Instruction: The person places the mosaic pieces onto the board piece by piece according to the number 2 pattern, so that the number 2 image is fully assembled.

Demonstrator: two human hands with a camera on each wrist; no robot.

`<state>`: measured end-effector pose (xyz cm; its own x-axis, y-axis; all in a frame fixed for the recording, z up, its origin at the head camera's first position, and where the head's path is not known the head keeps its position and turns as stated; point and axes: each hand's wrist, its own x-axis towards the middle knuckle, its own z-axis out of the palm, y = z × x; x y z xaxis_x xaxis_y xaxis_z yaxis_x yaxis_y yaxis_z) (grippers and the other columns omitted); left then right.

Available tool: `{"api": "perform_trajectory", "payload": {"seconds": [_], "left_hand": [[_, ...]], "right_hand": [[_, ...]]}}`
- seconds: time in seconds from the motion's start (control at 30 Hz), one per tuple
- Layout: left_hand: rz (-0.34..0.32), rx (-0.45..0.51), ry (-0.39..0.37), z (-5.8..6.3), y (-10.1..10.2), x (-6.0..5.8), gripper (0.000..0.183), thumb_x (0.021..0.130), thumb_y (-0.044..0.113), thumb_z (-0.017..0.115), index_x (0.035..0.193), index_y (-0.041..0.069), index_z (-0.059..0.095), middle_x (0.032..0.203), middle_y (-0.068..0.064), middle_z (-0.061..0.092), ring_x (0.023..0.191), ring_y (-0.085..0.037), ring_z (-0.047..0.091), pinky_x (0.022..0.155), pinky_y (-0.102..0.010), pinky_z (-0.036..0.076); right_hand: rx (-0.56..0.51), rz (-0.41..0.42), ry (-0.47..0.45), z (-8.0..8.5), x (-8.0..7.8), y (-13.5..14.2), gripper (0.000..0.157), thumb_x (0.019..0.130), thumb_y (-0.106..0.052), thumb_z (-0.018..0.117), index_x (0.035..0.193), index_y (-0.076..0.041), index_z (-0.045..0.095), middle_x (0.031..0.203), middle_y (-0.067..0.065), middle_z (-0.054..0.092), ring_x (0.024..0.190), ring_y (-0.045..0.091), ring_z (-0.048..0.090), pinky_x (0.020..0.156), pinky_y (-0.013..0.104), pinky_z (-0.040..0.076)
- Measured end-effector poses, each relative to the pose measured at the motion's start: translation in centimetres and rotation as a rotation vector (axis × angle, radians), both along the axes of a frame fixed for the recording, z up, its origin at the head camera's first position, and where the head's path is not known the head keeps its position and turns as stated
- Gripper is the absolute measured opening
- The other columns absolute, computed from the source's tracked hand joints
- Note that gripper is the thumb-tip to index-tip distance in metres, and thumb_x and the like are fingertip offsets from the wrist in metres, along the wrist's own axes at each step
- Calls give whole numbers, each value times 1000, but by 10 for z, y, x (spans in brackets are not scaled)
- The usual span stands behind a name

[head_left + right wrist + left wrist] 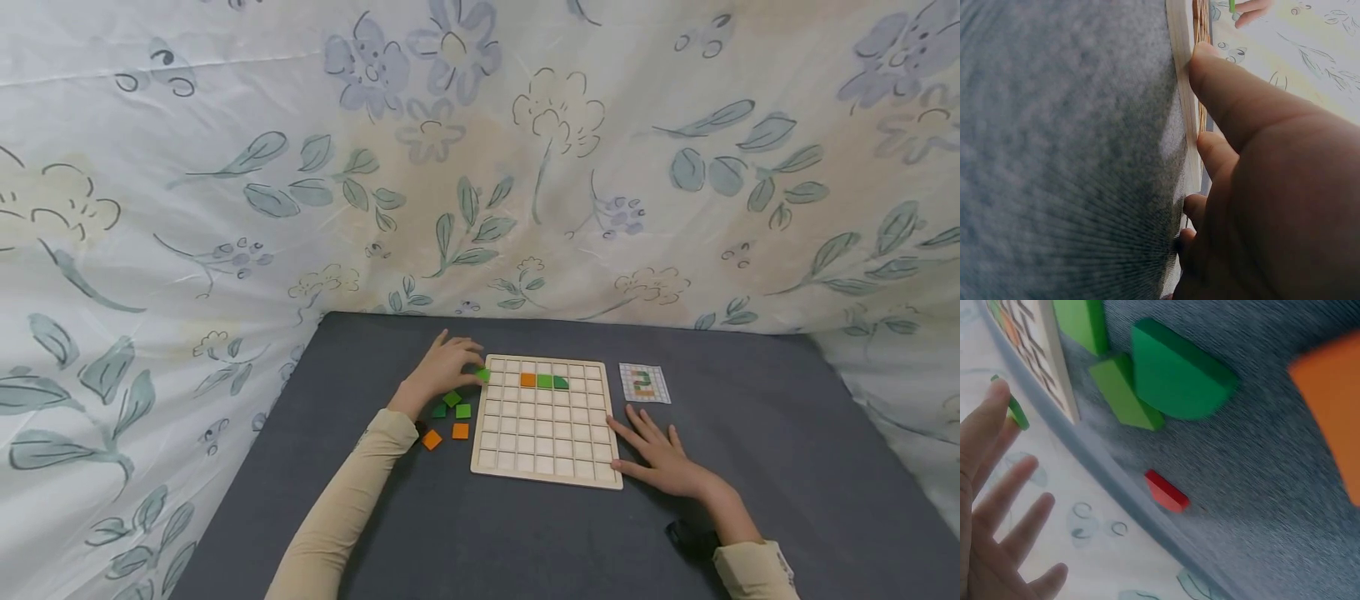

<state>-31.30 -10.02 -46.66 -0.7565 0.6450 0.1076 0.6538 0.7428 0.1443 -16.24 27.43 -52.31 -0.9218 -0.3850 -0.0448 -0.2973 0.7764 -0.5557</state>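
Between thumb and index finger, my left hand (442, 368) pinches a light green tile (483, 376) at the upper left corner of the wooden grid board (546, 433). Its other fingers are spread in the left wrist view. On the board, an orange tile (528, 380), a light green tile (544, 381) and a dark green round-cornered tile (560, 382) sit side by side in one row near the top. My right hand (660, 460) lies at the board's right side, fingers spread, with thumb (1229, 81) and index fingertip touching the rim.
Left of the board lie loose light green tiles (463, 411), a dark green tile (439, 412) and orange tiles (461, 431). A small red piece (1167, 492) shows in the left wrist view. Right of the board is a pattern card (657, 385). Floral cloth (480, 167) hangs behind the grey table.
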Motion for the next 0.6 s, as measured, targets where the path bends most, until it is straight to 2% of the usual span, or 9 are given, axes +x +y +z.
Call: {"api": "perform_trajectory", "payload": {"seconds": [0.27,0.6], "left_hand": [[-21,-12,2,1,14,1,29,80,38,70,105,24,71,131,0,54,129,-26,41,114,-56,8],[-41,-36,-10,8,34,4,29,79,40,69,105,27,70,131,2,54,129,-24,41,114,-55,6]], "right_hand": [[-2,7,-2,2,-1,0,70,88,-42,58,147,-18,29,152,25,9,137,50,3,96,76,-7],[-11,9,-9,1,1,1,69,89,-41,58,147,-18,29,152,26,8,136,51,3,96,76,-7]]}}
